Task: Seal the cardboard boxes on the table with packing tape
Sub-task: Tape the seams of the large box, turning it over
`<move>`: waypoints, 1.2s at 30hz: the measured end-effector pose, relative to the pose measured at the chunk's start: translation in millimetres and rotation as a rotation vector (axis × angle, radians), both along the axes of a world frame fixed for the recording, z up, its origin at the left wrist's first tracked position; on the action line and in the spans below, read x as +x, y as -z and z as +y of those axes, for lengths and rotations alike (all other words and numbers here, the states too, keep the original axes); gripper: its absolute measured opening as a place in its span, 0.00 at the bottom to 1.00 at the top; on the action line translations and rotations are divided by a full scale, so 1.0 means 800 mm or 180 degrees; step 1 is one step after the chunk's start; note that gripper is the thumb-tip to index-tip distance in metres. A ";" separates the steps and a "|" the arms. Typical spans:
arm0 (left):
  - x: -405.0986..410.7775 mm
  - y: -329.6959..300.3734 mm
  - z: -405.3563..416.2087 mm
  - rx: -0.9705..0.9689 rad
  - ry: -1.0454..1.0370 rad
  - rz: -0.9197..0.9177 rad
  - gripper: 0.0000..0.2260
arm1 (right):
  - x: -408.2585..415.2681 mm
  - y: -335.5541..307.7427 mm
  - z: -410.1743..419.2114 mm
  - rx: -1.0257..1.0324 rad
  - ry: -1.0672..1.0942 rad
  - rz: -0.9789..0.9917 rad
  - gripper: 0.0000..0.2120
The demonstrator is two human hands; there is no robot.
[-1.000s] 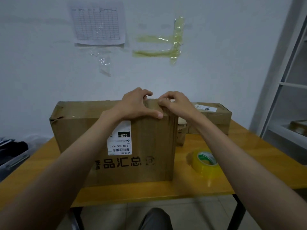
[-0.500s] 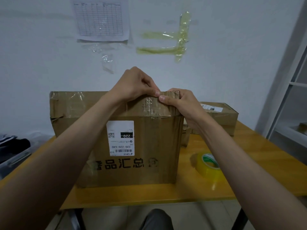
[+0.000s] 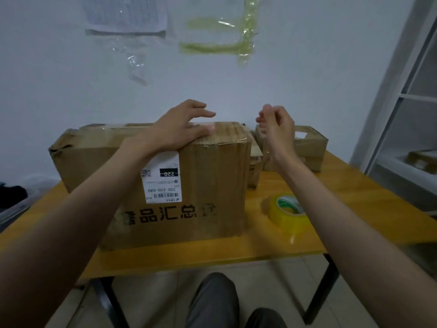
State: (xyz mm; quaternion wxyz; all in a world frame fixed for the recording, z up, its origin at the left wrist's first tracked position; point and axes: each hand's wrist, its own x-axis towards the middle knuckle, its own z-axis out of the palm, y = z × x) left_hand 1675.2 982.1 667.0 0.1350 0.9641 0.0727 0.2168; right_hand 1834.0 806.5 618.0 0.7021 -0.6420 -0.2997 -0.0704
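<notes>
Your left hand (image 3: 182, 129) rests flat, fingers straight, on the big box (image 3: 208, 176). Your right hand (image 3: 279, 131) hovers beside it, fingers curled; whether its grip pinches tape, you cannot tell.

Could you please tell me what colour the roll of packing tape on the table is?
The tape roll is yellow, with a green-and-white core; head view.

Bench (image 3: 354, 197): orange-yellow top, black legs. Behind it, wall (image 3: 307, 79) bearing a printed sheet (image 3: 123, 15) upper left, clear film scraps (image 3: 136, 62) below the sheet, yellowish strips (image 3: 220, 41) to its right. White shelving (image 3: 406, 95) right of bench. Dark bin (image 3: 11, 197) left of bench.
</notes>
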 end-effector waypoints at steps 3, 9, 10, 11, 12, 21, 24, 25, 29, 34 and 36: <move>-0.006 -0.001 -0.011 0.0210 -0.0087 0.0901 0.48 | 0.036 0.061 -0.036 -0.1596 0.0086 0.0176 0.20; 0.009 0.010 -0.005 0.0584 -0.0323 0.1014 0.55 | 0.066 0.146 -0.086 -0.4673 -0.0250 -0.0020 0.29; 0.012 0.010 -0.005 0.0583 -0.0331 0.0973 0.54 | 0.072 0.155 -0.086 -0.4839 -0.0175 -0.0115 0.32; 0.014 0.010 -0.005 0.0581 -0.0328 0.0954 0.54 | 0.071 0.158 -0.086 -0.5014 -0.0066 -0.0171 0.35; 0.016 0.010 -0.006 0.0574 -0.0321 0.0940 0.53 | 0.075 0.164 -0.084 -0.5143 -0.0014 -0.0193 0.37; 0.023 0.007 -0.013 0.0519 -0.0439 0.1130 0.54 | 0.069 0.160 -0.094 -0.4059 0.0127 0.0094 0.28; 0.024 0.008 -0.015 0.0547 -0.0434 0.1056 0.52 | 0.063 0.136 -0.094 -0.2537 0.0020 0.0449 0.23; 0.024 0.009 -0.016 0.0547 -0.0427 0.1014 0.51 | 0.054 0.124 -0.091 -0.2141 -0.0006 0.0431 0.23; 0.016 0.008 -0.017 0.0326 -0.0179 0.0747 0.45 | 0.007 0.063 -0.064 -0.0973 0.0001 -0.0142 0.18; -0.010 0.003 -0.009 -0.0500 0.0406 -0.0622 0.31 | -0.049 0.009 -0.028 -0.0225 0.0322 -0.1092 0.17; -0.021 0.003 -0.007 -0.0676 0.0490 -0.1031 0.26 | -0.065 -0.001 -0.018 -0.0251 0.0321 -0.1399 0.17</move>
